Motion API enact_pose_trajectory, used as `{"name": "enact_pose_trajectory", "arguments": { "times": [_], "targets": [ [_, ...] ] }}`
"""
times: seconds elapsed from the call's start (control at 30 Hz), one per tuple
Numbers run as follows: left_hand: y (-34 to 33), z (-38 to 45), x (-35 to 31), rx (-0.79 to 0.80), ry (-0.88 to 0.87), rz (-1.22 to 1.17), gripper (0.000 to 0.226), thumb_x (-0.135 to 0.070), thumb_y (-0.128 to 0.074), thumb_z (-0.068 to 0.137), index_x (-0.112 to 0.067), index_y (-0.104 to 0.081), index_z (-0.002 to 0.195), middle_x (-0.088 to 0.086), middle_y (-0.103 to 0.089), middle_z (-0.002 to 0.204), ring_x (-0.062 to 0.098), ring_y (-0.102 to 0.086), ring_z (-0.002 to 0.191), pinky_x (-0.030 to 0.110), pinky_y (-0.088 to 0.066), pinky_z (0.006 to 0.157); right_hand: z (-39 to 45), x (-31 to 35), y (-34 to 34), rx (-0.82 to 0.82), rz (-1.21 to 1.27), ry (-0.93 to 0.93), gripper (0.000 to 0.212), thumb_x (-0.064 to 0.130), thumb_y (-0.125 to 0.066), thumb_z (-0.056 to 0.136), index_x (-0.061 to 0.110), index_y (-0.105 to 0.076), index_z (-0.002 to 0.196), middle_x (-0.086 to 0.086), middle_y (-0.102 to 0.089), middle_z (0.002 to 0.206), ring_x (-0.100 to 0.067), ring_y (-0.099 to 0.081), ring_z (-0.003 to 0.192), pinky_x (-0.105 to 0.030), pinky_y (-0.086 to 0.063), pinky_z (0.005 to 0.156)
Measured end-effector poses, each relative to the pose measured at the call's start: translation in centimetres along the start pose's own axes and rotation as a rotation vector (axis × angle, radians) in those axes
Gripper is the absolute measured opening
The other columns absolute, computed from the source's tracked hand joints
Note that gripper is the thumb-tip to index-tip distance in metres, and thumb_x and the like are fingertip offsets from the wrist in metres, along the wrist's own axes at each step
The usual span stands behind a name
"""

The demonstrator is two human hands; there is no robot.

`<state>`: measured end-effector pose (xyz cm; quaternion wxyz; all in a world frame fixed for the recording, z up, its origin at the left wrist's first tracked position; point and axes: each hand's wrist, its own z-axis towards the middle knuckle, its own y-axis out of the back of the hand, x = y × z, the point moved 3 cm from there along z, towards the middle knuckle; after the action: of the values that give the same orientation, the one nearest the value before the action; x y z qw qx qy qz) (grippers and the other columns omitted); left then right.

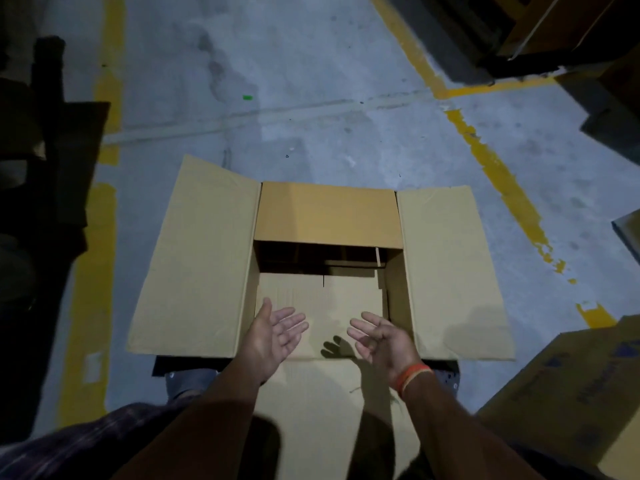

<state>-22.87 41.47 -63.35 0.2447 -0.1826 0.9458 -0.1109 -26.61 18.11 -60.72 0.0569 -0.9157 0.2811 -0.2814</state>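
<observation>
Plain brown cardboard box (pixel 394 292), upright on the grey concrete floor (pixel 311 98), top fully open – all four flaps folded outward. Left flap (pixel 197 261) and right flap (pixel 450 271) are the long ones, splayed wide and roughly level. Far flap (pixel 327 213) is shorter, tilted up and away, and reads darker orange-brown. Near flap (pixel 318 403) hangs toward the person, partly in shadow. Inside, a loose flat cardboard sheet (pixel 311 292) covers the near part of the bottom, with a short slit at its far edge. Far part of the interior is dark — can't make out what's there, only a thin pale strip at far right
</observation>
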Motion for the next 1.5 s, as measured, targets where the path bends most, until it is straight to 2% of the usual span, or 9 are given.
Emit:
{"name": "enact_pose_trajectory", "arguments": {
  "times": [0.33,0.43,0.5,0.6,0.73,0.83,0.93,1.23,1.5],
  "targets": [
    [-6.4,10.4,-4.2,0.033,-0.035,-0.471,0.082,-0.063,-0.046,0.098,-0.004,-0.037,0.153,0.020,-0.060,0.140,0.034,-0.059,0.127,0.048,-0.041,0.113,11.2,3.2,-5.3,-0.025,0.700,0.044,0.056,0.007,-0.053,0.071,-0.001,-0.056,0.126,-0.021,-0.061,0.135,-0.037,-0.052,0.132,-0.052,-0.034,0.116],
    [-8.8,12.6,-9.1,0.050,-0.197,-0.524,0.085,-0.068,-0.037,0.098,-0.012,-0.025,0.160,0.019,-0.037,0.160,0.035,-0.041,0.144,0.053,-0.036,0.115,13.6,7.6,-6.6,0.060,0.692,0.204,0.033,0.018,-0.070,0.050,0.016,-0.056,0.080,-0.003,-0.061,0.090,-0.026,-0.059,0.107,-0.050,-0.037,0.107],
    [-10.6,13.0,-13.3,0.101,-0.395,-0.523,0.073,-0.064,-0.034,0.100,-0.019,-0.035,0.157,0.012,-0.042,0.159,0.030,-0.041,0.145,0.053,-0.037,0.113,14.4,11.8,-7.5,0.185,0.644,0.352,0.051,0.015,-0.076,0.027,0.025,-0.046,0.067,0.003,-0.044,0.068,-0.020,-0.049,0.077,-0.046,-0.038,0.099],
    [-12.6,13.0,-19.1,0.144,-0.720,-0.235,0.062,-0.057,-0.033,0.102,-0.028,-0.036,0.157,0.004,-0.037,0.163,0.019,-0.034,0.150,0.045,-0.033,0.116,16.3,18.5,-9.5,0.278,0.324,0.563,0.068,0.006,-0.053,0.052,0.028,-0.058,0.117,0.004,-0.065,0.116,-0.016,-0.054,0.122,-0.036,-0.042,0.096],
    [-13.8,16.8,-25.6,-0.116,-1.127,0.951,0.069,-0.059,-0.043,0.096,-0.027,-0.036,0.157,0.001,-0.033,0.164,0.016,-0.028,0.151,0.038,-0.024,0.122,20.6,25.7,-12.5,0.075,-0.639,0.805,0.088,0.003,-0.048,0.070,0.021,-0.034,0.155,-0.006,-0.038,0.159,-0.018,-0.040,0.142,-0.021,-0.052,0.085],
    [-11.9,21.7,-27.2,-0.281,-0.869,1.770,0.091,-0.062,-0.052,0.096,-0.020,-0.009,0.163,-0.001,-0.004,0.171,0.030,-0.005,0.157,0.060,-0.012,0.119,24.0,27.1,-12.4,-0.055,-1.398,0.665,0.091,0.012,-0.058,0.075,0.024,-0.026,0.159,-0.017,-0.033,0.158,-0.032,-0.036,0.144,-0.034,-0.036,0.114],
    [-10.3,23.4,-26.4,-0.269,-0.719,2.051,0.101,-0.047,-0.067,0.086,-0.024,-0.004,0.162,-0.002,-0.006,0.170,0.033,-0.004,0.155,0.071,-0.007,0.117,25.9,25.2,-11.8,-0.010,-1.669,0.506,0.091,0.005,-0.063,0.074,0.019,-0.026,0.157,-0.019,-0.033,0.155,-0.039,-0.033,0.143,-0.045,-0.038,0.114],
    [-3.8,15.7,-18.0,-0.833,-0.629,1.732,0.114,-0.030,-0.075,0.080,-0.045,0.009,0.156,0.014,0.017,0.166,0.053,0.010,0.149,0.079,-0.007,0.110,19.2,11.5,-8.5,0.000,-1.537,0.779,0.099,0.016,-0.064,0.084,0.033,-0.006,0.161,0.007,-0.003,0.169,-0.016,-0.003,0.155,-0.055,-0.021,0.123],
    [1.6,11.5,-9.5,-0.669,-0.375,1.642,0.109,-0.021,-0.066,0.094,-0.056,0.022,0.147,0.026,0.012,0.163,0.060,-0.025,0.141,0.063,-0.044,0.102,11.6,-4.4,-2.2,0.016,-1.508,0.418,0.099,0.010,-0.069,0.085,0.035,-0.009,0.160,0.007,-0.004,0.168,-0.017,-0.010,0.154,-0.040,-0.020,0.126]
  ]
}}
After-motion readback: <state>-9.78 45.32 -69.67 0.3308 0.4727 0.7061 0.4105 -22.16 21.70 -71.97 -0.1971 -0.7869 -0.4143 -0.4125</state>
